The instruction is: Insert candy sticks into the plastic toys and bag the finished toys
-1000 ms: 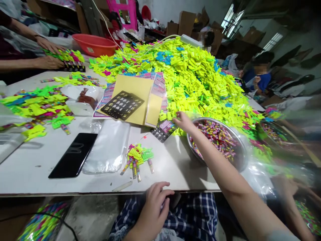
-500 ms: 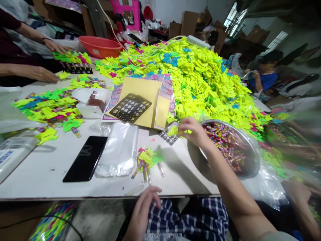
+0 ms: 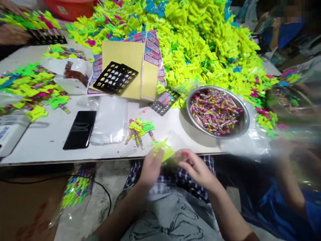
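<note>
Over the table's front edge, my left hand (image 3: 151,167) is closed on a yellow-green plastic piece (image 3: 167,152), which is blurred by motion. My right hand (image 3: 197,169) is pinched just to its right, around a small item with a red end (image 3: 186,154); blur hides its exact shape. Ahead of my hands lies a small cluster of yellow and green plastic pieces (image 3: 140,126) with slim patterned tubes (image 3: 137,140) attached. To the right stands a metal bowl (image 3: 248,117) full of short, colourful tubes (image 3: 215,110).
A large heap of yellow plastic pieces (image 3: 200,43) covers the back. Black perforated plates (image 3: 116,77), clear bags (image 3: 110,120) and a phone (image 3: 80,130) lie on the table. Finished-looking pieces with tubes (image 3: 32,85) are piled left. Another person's hand (image 3: 13,35) is at the rack (image 3: 47,37).
My right hand has come back from the heap to my left hand, near the table edge. The yellow-green piece is now in my left hand. The view has tilted down.
</note>
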The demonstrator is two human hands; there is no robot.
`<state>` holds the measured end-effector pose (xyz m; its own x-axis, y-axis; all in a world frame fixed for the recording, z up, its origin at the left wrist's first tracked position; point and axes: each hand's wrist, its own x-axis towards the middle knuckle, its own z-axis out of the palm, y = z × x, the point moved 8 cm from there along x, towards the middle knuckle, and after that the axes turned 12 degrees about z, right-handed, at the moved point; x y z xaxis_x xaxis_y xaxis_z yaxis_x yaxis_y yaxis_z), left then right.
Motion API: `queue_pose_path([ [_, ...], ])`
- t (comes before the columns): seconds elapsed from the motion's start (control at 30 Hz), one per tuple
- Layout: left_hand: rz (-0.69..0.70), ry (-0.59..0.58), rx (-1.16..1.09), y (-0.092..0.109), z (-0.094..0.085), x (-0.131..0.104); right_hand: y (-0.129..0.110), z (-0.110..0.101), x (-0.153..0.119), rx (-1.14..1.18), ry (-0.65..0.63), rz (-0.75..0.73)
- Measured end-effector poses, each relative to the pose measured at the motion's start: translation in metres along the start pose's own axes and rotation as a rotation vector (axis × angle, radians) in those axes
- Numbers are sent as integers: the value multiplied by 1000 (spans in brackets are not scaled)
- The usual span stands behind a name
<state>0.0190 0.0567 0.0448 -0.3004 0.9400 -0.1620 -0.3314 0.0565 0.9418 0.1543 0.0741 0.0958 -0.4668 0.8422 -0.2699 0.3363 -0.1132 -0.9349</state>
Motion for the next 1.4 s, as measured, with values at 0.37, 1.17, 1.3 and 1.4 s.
queue_pose_path([
  [0.37,28,-34,100,4,31,-15,26,22,-23,663,-46,293],
  [1.17,-66,-108,87,-10,51,-24,39,15,-33,710,-116,174],
  [1.3,-40,-110,135,-8,53,-25,42,10,-34,543,-14,171],
  [1.4,6,-106,232,1,53,-25,42,10,-33,561,19,172],
])
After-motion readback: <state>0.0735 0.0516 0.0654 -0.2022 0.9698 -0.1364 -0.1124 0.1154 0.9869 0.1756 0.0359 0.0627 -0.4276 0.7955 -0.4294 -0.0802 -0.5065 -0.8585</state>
